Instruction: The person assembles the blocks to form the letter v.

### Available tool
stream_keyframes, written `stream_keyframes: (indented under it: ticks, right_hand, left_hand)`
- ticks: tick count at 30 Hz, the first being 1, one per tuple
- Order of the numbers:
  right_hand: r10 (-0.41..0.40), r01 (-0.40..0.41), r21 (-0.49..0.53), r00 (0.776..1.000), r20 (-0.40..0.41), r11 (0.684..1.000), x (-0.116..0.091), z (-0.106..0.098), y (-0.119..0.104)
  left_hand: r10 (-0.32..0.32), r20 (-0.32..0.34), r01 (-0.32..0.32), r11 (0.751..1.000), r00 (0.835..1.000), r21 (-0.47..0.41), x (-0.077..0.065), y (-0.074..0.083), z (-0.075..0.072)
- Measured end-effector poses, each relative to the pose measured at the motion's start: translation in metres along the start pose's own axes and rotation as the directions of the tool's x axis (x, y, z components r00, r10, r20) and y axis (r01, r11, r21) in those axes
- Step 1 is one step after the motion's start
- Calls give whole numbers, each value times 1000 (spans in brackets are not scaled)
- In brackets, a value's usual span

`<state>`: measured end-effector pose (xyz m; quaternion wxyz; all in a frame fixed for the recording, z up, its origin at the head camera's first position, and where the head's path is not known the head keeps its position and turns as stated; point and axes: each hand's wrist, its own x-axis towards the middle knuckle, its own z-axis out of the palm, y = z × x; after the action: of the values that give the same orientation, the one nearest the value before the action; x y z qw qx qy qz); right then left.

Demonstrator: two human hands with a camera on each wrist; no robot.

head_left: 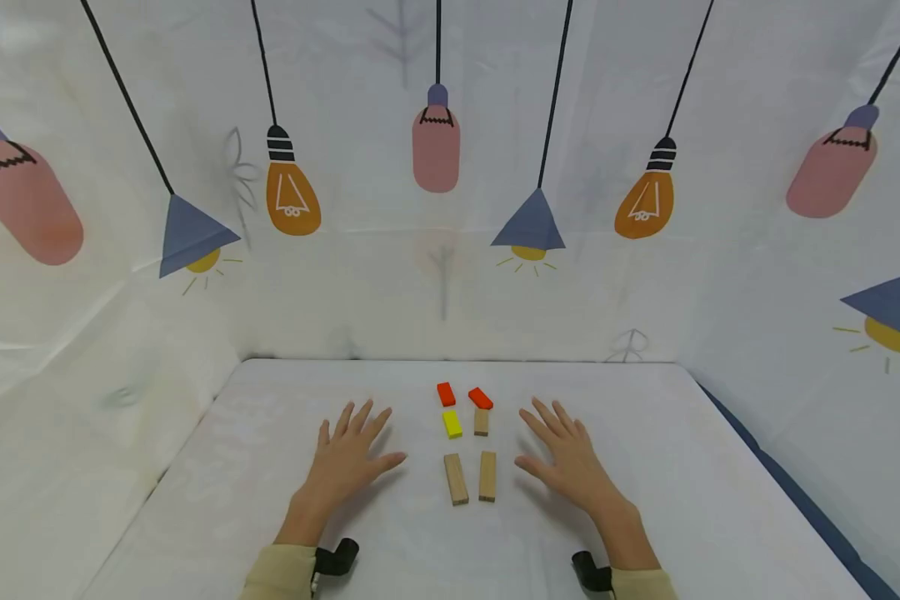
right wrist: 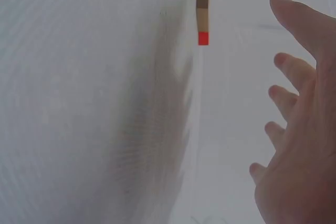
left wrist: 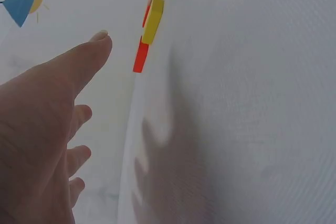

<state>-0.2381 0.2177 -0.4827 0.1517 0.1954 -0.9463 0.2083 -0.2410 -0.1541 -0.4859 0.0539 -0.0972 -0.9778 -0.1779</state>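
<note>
Several small blocks lie between the two hands in the head view. Farthest back are a red block (head_left: 446, 394) on the left and a tilted red block (head_left: 481, 398) on the right. In front of them sit a yellow block (head_left: 452, 424) and a short wooden block (head_left: 481, 422). Closest to me are two longer wooden blocks, the left one (head_left: 456, 479) slightly slanted, the right one (head_left: 487, 477) nearly straight. My left hand (head_left: 350, 458) hovers left of the blocks with fingers spread, holding nothing. On the other side, my right hand (head_left: 567, 461) is spread too, touching no block.
A white-covered table (head_left: 390, 550) carries the blocks. Behind it hangs a white curtain (head_left: 360, 283) printed with lamps and bulbs. Dark blue fabric (head_left: 787, 492) runs along the right edge. Each wrist bears a black camera mount (head_left: 337, 557).
</note>
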Motion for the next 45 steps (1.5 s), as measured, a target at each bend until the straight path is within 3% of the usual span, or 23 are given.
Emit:
stream_keyframes:
  ticks: [7,20,27,34,45]
  right_hand:
    - [-20,21,-3,999,38,1000,-1,3,-2]
    - [-13,11,16,986,167,1000,4,-2,-12]
    - [-44,40,22,979,197,999,5,0,-13]
    - [12,-34,79,963,270,996,5,3,-16]
    - [19,-42,68,950,310,997,6,7,-29]
  left_hand:
    - [26,14,-26,1000,1000,-12,1,8,5]
    - [142,9,-142,989,990,-39,4,27,12]
    - [154,22,-152,987,988,-59,2,33,17]
    - [190,43,-187,980,981,-64,0,38,22]
    - [186,88,-182,982,978,-54,-2,45,24]
